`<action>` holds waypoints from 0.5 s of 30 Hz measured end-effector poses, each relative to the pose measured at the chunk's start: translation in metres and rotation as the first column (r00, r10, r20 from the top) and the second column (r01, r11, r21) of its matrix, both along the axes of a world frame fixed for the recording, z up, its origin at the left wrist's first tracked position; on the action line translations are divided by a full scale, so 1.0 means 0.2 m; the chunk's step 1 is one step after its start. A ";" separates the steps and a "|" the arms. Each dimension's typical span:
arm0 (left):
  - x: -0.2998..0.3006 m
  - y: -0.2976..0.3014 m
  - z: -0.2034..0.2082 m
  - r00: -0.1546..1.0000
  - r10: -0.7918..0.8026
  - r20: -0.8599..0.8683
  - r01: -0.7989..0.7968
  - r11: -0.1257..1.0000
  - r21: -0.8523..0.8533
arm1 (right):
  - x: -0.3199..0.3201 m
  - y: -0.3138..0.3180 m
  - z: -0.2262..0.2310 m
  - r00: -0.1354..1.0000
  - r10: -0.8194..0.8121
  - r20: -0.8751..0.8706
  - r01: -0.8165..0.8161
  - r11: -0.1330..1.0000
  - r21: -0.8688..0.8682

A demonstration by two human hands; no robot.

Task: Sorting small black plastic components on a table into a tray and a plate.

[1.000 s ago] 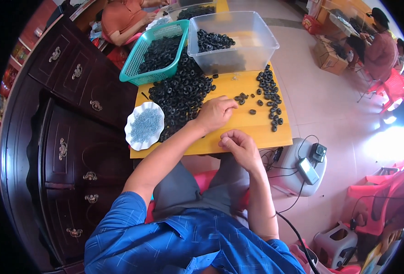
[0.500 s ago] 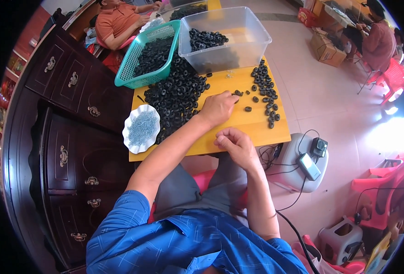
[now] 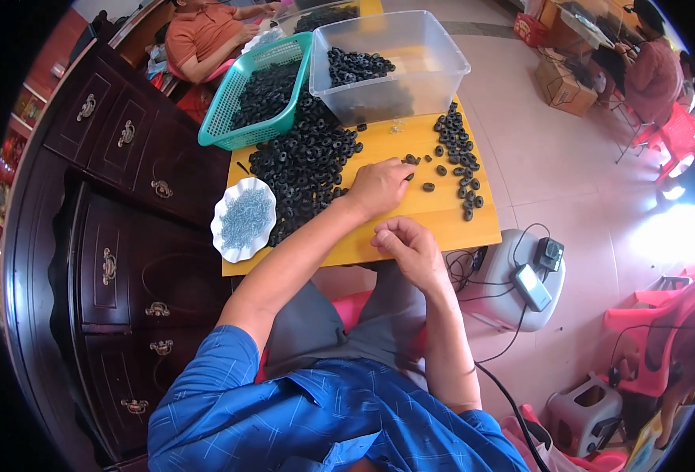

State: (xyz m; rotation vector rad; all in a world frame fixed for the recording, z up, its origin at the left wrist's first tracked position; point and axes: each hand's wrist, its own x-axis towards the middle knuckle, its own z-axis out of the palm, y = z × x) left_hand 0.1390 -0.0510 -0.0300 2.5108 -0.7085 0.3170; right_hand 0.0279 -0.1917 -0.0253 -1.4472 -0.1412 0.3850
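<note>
My left hand point(image 3: 380, 189) rests low over the yellow tabletop point(image 3: 442, 228), its fingers closed with a small black part just showing at the tips. Right beside those fingertips lie a few black pieces point(image 3: 413, 159). Nearer to me, at the table's front edge, my right hand point(image 3: 410, 250) is closed with thumb and forefinger together; anything between them is hidden. A large heap of black ring-shaped parts point(image 3: 304, 161) spreads left of my left hand. To the right, more black rings point(image 3: 463, 165) lie in a loose band, with one ring point(image 3: 428, 187) apart from it.
A white scalloped dish point(image 3: 227, 250) of thin bluish metal pieces sits front left. At the back stand a green basket point(image 3: 281, 130) and a clear bin point(image 3: 434, 75), both holding black parts. Dark drawers point(image 3: 143, 236) flank the left; a grey stool point(image 3: 505, 303) with cabled devices stands right.
My left hand has shifted very slightly to the right, its fingers still closed. The right hand keeps almost the same place and pinch. The heaps look unchanged.
</note>
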 end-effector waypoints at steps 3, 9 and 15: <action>-0.01 0.00 0.01 0.999 0.031 -0.040 -0.028 0.997 0.071 | 0.00 0.00 0.02 1.000 0.002 -0.008 -0.002 1.000 -0.005; -0.01 0.01 0.00 0.999 0.047 0.002 -0.047 0.998 0.033 | 0.00 -0.01 0.01 1.000 -0.027 -0.009 0.027 0.999 0.018; -0.15 0.05 0.12 0.972 0.029 -0.234 -0.112 0.931 -0.348 | 0.02 -0.02 -0.01 0.984 -0.174 -0.044 0.179 0.973 0.146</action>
